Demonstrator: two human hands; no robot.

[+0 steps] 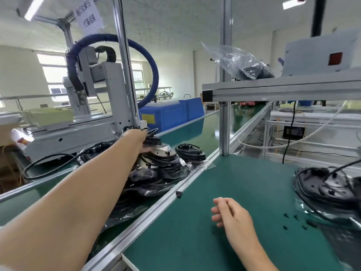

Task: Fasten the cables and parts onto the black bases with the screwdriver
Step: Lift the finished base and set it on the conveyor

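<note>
Right hand (232,212) near, hovering over green tabletop (195,222), fingers loosely curled, holding nothing. Small black screws (297,222) scattered just right of it, beside black round base with coiled cable (330,188). Left hand (143,140) farther, reaching onto bagged stack of black bases (160,169), gripping topmost one.

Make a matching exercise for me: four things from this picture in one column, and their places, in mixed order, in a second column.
1. left hand
2. right hand
3. small black loose parts
4. clear plastic bag

A. on the upper metal shelf
B. over the green bench mat, holding nothing
C. at the pile of black round bases
D. on the mat, near its right edge

Pairs: 1-C, 2-B, 3-D, 4-A
</note>
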